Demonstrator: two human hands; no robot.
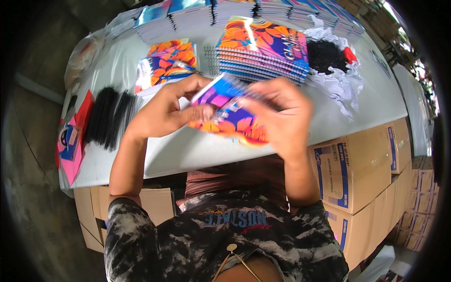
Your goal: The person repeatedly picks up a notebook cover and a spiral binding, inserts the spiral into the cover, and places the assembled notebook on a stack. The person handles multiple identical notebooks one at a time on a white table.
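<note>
In front of my chest, above the near side of the table, I hold a notebook (221, 124) with an orange, pink and blue flowered cover, tilted and partly smeared by motion. My left hand (167, 110) grips its left side, the thumb lying on the cover. At the opposite side is my right hand (284, 113), blurred, with its fingers bent around the upper right edge, where dark binding coil seems to show. Just beyond my hands a stack of spiral notebooks (263, 44) carries the same flowered pattern. Left of that stack lie flowered covers or unbound notebooks (162, 63).
Black plastic coils (105, 115) lie in a bundle at the left, beside a pink and red folder (75, 145). A black tangle (326, 56) rests on crumpled white paper (345, 96). More notebook stacks (192, 19) line the white table's (376, 105) far edge. Cardboard boxes (364, 164) stand below right.
</note>
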